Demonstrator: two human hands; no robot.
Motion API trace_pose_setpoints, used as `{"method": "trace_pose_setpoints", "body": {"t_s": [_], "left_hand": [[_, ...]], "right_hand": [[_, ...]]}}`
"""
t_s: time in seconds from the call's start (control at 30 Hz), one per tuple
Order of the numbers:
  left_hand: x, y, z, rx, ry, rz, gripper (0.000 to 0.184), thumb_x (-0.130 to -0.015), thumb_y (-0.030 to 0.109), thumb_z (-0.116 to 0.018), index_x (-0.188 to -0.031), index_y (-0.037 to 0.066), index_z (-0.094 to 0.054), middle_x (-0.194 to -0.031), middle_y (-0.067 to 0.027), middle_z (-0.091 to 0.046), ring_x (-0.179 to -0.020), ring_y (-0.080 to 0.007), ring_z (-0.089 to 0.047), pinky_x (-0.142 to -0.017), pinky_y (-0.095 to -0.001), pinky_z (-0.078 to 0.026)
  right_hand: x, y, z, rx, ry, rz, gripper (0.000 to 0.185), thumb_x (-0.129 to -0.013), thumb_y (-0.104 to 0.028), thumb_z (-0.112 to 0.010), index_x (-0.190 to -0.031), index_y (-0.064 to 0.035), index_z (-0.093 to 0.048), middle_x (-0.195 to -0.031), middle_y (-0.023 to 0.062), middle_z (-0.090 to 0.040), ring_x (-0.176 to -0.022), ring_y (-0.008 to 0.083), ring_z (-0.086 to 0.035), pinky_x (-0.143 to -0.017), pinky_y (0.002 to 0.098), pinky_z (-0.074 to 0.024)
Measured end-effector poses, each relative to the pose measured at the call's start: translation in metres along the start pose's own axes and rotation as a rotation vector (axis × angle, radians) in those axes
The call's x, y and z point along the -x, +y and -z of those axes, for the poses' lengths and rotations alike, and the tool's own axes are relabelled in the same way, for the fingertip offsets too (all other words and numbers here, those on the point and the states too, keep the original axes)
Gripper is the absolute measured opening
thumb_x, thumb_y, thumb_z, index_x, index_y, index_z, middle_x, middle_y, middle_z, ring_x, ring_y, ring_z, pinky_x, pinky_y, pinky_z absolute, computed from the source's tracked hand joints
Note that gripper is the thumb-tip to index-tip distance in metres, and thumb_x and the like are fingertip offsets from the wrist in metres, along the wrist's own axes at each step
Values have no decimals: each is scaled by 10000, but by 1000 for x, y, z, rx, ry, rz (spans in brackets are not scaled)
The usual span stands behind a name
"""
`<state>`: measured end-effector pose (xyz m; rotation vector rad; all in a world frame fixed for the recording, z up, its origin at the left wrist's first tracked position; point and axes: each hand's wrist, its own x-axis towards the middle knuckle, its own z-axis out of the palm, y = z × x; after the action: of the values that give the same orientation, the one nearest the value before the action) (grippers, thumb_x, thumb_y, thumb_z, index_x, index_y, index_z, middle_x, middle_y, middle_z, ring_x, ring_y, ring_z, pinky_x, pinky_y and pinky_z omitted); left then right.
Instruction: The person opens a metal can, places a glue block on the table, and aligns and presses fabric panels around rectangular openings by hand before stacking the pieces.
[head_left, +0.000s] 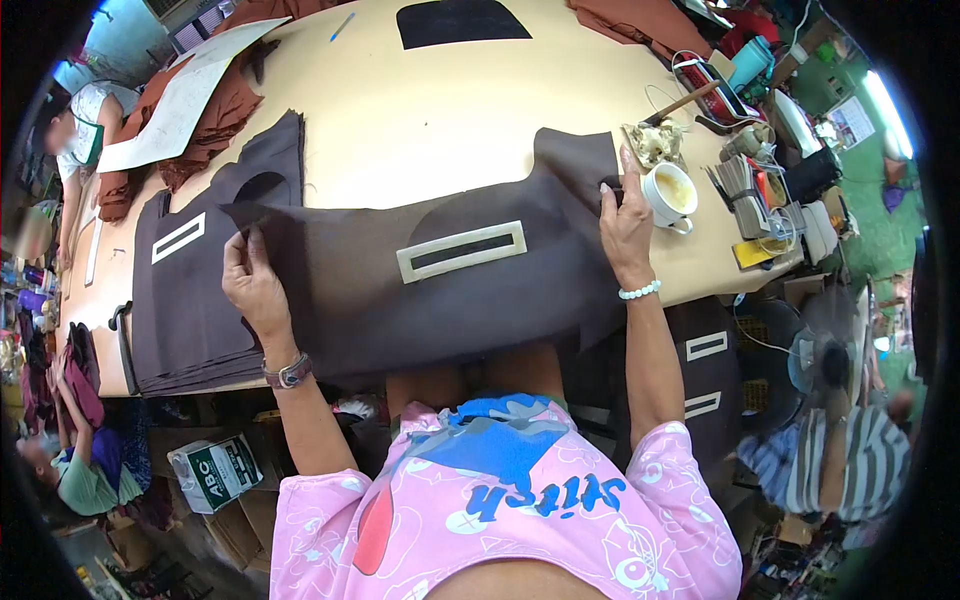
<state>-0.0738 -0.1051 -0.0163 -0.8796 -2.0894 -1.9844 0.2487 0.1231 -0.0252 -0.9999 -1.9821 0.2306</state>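
Stretched between my hands over the table's near edge is a dark brown fabric panel (360, 290). A cream rectangular frame piece (462, 252) with a long slot lies on its middle. My left hand (257, 285) pinches the panel's upper left edge between thumb and fingers. At the panel's right end, my right hand (627, 225) is closed on its edge, close beside a white cup (670, 192) of pale yellow liquid. Under and left of the panel is a stack of similar dark fabric pieces (185, 310); its top one bears another cream frame piece (179, 238).
A black cut piece (462, 24) and a blue pen (342, 27) lie farther back on the table (400, 120). Brown fabric and a white pattern sheet (190, 100) lie left. Tools and notebooks (742, 195) crowd the right. Other people sit around the table.
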Motion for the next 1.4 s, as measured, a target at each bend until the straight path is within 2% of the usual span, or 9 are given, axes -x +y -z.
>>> {"method": "trace_pose_setpoints", "body": {"t_s": [0.13, 0.43, 0.53, 0.67, 1.4], "left_hand": [[1, 11, 2, 139, 57, -25, 150, -916, 123, -551, -954, 1, -628, -870, 4, -615, -778, -46, -519, -724, -186, -421], [14, 30, -3, 299, -14, 3, 158, -927, 126, -533, -947, -17, -596, -883, -58, -641, -806, -72, -552, -770, -210, -438], [23, 34, -11, 265, -48, 21, 151, -930, 105, -518, -970, -11, -608, -903, -15, -612, -798, -58, -529, -737, -204, -437], [33, 42, -21, 249, -112, 8, 151, -932, 105, -516, -971, -8, -608, -905, -11, -608, -798, -53, -526, -724, -195, -432], [64, 55, -61, 425, -329, 111, 130, -925, 124, -535, -938, 12, -601, -859, 2, -608, -762, -40, -529, -705, -189, -440]], "right_hand": [[6, 3, 7, 4, 17, -44, 530, -802, 40, -518, -1312, 39, -373, -1282, 230, -471, -1165, 360, -476, -961, 374, -396], [33, 19, 34, -15, 91, -126, 525, -805, 59, -509, -1307, 71, -360, -1296, 243, -455, -1223, 337, -433, -1017, 356, -358], [43, 27, 45, -1, 93, -174, 524, -809, 60, -503, -1311, 70, -351, -1292, 247, -456, -1206, 342, -451, -1009, 359, -371], [51, 35, 56, -49, 147, -281, 517, -815, 58, -498, -1309, 68, -347, -1280, 254, -463, -1172, 350, -483, -991, 370, -392], [82, 68, 85, -8, 242, -333, 525, -822, 29, -502, -1321, 60, -341, -1309, 258, -432, -1222, 345, -432, -1020, 365, -349]]}}
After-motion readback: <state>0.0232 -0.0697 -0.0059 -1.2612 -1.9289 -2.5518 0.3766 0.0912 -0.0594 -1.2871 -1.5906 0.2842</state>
